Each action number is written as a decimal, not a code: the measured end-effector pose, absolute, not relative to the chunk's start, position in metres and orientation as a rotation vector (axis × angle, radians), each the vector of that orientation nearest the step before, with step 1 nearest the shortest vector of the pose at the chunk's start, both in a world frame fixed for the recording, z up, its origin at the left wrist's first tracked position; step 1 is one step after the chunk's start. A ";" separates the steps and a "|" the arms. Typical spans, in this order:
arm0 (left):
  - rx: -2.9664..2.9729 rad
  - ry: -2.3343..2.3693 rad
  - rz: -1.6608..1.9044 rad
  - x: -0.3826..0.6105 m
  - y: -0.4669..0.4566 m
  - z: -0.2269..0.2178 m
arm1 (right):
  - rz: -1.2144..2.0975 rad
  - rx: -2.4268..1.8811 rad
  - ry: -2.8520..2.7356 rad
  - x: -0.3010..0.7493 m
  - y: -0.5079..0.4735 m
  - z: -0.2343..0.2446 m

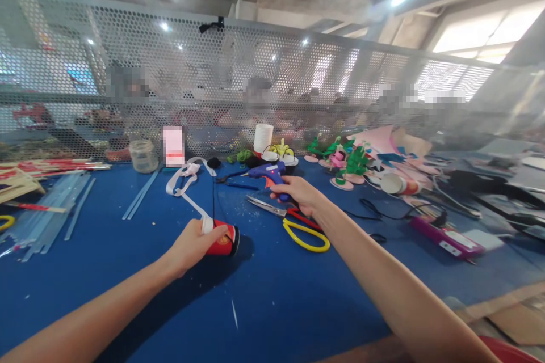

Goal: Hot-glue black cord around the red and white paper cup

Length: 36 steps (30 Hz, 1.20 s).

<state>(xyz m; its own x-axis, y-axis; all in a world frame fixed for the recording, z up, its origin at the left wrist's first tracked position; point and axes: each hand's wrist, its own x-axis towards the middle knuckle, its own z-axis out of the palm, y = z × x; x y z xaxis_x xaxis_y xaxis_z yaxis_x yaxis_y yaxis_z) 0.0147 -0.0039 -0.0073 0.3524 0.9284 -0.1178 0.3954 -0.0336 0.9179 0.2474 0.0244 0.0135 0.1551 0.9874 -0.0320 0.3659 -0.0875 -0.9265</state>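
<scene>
My left hand (pixel 193 245) is closed around a red paper cup (pixel 222 243) lying on its side, its rim end pointing right. A white ribbon (pixel 192 203) runs from the cup up to a loose coil, and a black cord (pixel 213 195) stretches from it to a small black yarn ball (pixel 213 163). In my right hand (pixel 300 191) is a blue hot glue gun (pixel 267 171), gripped by its handle, nozzle pointing left. Below the gun lie scissors (pixel 307 236) with yellow and red handles, blades apart. Blue-handled pliers (pixel 242 185) rest just under its nozzle.
Clear strips (pixel 59 210) and red-tipped sticks (pixel 63 165) lie at left, near a glass jar (pixel 143 156). White cups (pixel 263 137) and green yarn figures (pixel 355 164) stand at the back. A purple power strip (pixel 447 238) lies right; a perforated metal screen (pixel 191 85) closes the back.
</scene>
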 end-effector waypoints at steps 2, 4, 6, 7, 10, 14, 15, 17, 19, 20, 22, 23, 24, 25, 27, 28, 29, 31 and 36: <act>1.630 1.219 0.656 0.012 -0.002 -0.004 | 1.028 -1.513 -1.334 0.240 0.014 0.018; 1.632 1.236 0.631 0.010 -0.001 0.000 | 1.109 -1.426 -1.360 0.232 0.001 0.020; 1.602 1.282 0.624 0.009 0.000 0.002 | 1.187 -1.319 -1.427 0.224 -0.012 0.019; 1.567 1.307 0.631 0.008 0.001 0.003 | 1.204 -1.287 -1.470 0.221 -0.018 0.018; 1.406 1.324 0.661 0.009 0.004 0.003 | 1.169 -1.309 -1.612 0.217 -0.033 0.017; 1.272 1.264 0.630 0.010 0.006 0.001 | 1.091 -1.486 -1.789 0.219 -0.043 0.019; 1.261 1.253 0.622 0.009 0.006 0.001 | 1.073 -1.527 -1.810 0.220 -0.045 0.020; 1.256 1.239 0.617 0.008 0.007 -0.001 | 1.028 -1.582 -1.836 0.220 -0.047 0.021; 1.269 1.239 0.615 0.007 0.008 -0.002 | 0.974 -1.598 -1.876 0.219 -0.049 0.023; 1.275 1.240 0.611 0.007 0.008 -0.002 | 0.949 -1.600 -1.901 0.219 -0.050 0.023; 1.281 1.243 0.600 0.007 0.008 -0.002 | 0.910 -1.609 -1.942 0.218 -0.050 0.025; 1.282 1.242 0.596 0.007 0.007 -0.002 | 0.904 -1.620 -1.951 0.218 -0.050 0.025; 1.281 1.247 0.593 0.008 0.007 -0.002 | 0.904 -1.633 -1.955 0.218 -0.050 0.025; 1.282 1.254 0.589 0.008 0.006 -0.001 | 0.908 -1.645 -1.956 0.218 -0.051 0.025; 1.284 1.272 0.587 0.008 0.006 -0.001 | 0.921 -1.662 -1.952 0.218 -0.051 0.026; 1.282 1.279 0.587 0.009 0.005 0.000 | 0.925 -1.666 -1.950 0.218 -0.052 0.026; 1.279 1.281 0.593 0.009 0.005 0.000 | 0.923 -1.664 -1.946 0.218 -0.052 0.026; 1.282 1.280 0.608 0.009 0.005 0.000 | 0.897 -1.659 -1.941 0.217 -0.053 0.026; 1.287 1.293 0.614 0.009 0.005 0.000 | 0.843 -1.703 -1.970 0.216 -0.054 0.027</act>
<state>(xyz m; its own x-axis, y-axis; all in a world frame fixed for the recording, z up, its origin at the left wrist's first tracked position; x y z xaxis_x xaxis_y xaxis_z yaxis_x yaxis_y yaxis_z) 0.0094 0.0049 0.0002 0.2550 0.9042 -0.3427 0.3059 0.2607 0.9157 0.2156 -0.0544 0.0274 -0.1761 0.9807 -0.0846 0.7382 0.0747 -0.6704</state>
